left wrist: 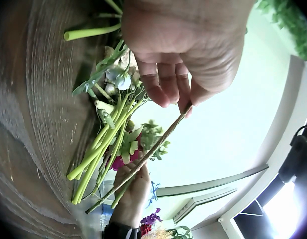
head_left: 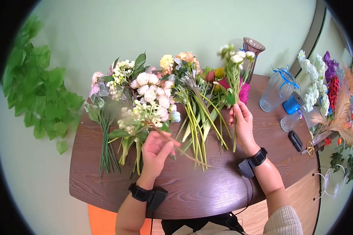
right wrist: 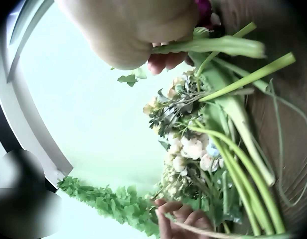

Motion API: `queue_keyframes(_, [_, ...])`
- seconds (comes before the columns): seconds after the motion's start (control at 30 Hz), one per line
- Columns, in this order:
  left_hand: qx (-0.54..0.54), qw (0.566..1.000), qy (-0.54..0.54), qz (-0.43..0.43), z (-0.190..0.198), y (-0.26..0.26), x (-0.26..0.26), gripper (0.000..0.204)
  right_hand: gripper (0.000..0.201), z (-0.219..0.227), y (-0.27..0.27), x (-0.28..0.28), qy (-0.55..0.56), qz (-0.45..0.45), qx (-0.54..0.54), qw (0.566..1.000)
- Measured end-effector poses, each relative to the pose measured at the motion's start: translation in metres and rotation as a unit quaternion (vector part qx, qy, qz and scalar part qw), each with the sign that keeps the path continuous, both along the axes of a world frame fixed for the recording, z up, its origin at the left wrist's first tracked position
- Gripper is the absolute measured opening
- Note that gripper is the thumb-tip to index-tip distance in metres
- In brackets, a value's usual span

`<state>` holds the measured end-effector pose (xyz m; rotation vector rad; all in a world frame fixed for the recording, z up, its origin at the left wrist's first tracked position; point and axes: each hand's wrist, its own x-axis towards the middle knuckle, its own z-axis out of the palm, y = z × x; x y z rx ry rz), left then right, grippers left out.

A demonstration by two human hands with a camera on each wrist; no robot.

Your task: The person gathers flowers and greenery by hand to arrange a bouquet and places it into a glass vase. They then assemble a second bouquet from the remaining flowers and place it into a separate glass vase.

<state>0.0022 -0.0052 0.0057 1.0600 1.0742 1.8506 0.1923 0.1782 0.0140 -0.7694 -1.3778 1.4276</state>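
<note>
In the head view my left hand pinches a thin brown stem between thumb and fingers. That stem slants down toward the lower left in the left wrist view; the blurred cream berry spray shows just above this hand. My right hand holds a green-stemmed sprig of white flowers upright, its blooms at the top and the cut end below the fingers. Between the hands lie loose green flower stems. Pale pink roses are just beyond the left hand.
A dark wooden table carries the flowers. To the right are a tall clear vase, a blue ribbon spool, a black case and scissors. A smoky vase stands behind; leafy vines hang at left.
</note>
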Motion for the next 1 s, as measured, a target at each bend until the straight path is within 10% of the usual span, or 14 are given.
queue_keyframes(0.57, [0.054,0.995,-0.04,0.077,0.004,0.0,0.002,0.016,0.018,-0.013,0.022,0.014,0.084,-0.092,0.01,0.992])
queue_keyframes(1.0, [0.168,0.95,-0.057,0.257,0.022,-0.012,-0.02,0.017,0.021,-0.008,0.012,0.033,-0.13,-0.011,-0.011,0.991])
